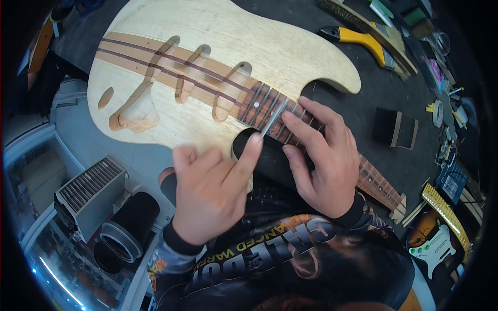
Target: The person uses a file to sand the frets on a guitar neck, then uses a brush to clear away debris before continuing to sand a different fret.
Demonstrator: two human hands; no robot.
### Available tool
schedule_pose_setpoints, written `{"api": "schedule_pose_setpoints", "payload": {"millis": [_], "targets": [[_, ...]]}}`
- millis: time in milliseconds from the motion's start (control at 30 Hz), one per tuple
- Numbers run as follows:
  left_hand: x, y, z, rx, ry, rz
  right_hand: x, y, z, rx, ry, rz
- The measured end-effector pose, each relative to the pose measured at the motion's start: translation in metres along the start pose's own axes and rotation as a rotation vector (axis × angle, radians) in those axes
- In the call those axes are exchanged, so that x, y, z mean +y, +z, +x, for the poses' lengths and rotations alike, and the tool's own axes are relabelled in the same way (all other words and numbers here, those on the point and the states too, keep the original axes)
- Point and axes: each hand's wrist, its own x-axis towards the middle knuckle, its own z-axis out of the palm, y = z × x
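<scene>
An unfinished electric guitar body (pixel 249 31) of pale wood lies on the dark bench, with carved cavities and two dark stripes along its middle. Its fretted fingerboard (pixel 371 173) runs down to the right. Across the frets rests a slim, shiny metal bar (pixel 274 118). My left hand (pixel 210 192), slightly blurred, stretches its index finger to the bar's near end; its other fingers are loosely bent. My right hand (pixel 329 160) lies over the neck with fingers apart, its index fingertip close beside the bar and its thumb at the fingerboard's near edge.
A yellow-handled paintbrush (pixel 363 41) and a long wooden brush (pixel 358 18) lie at the far right. A dark block (pixel 386 127) stands right of the neck. Small tools clutter the right edge, near a sunburst guitar (pixel 433 243). A black bin (pixel 137 217) stands lower left.
</scene>
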Motion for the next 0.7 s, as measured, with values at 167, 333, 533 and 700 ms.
{"api": "schedule_pose_setpoints", "payload": {"millis": [167, 333, 533, 700], "targets": [[-0.006, 0.010, 0.023, 0.084, 0.102, -0.017, 0.002, -0.003, 0.001, 0.006, 0.001, -0.009], [-0.005, 0.000, -0.006, -0.004, 0.018, -0.026, -0.002, -0.001, 0.003, -0.019, -0.009, 0.012], [-0.002, 0.009, 0.019, 0.014, 0.053, -0.013, 0.003, -0.003, 0.000, -0.004, 0.019, -0.006], [-0.002, 0.002, 0.000, -0.026, -0.008, -0.013, -0.004, -0.003, 0.003, -0.026, -0.001, 0.000]]}}
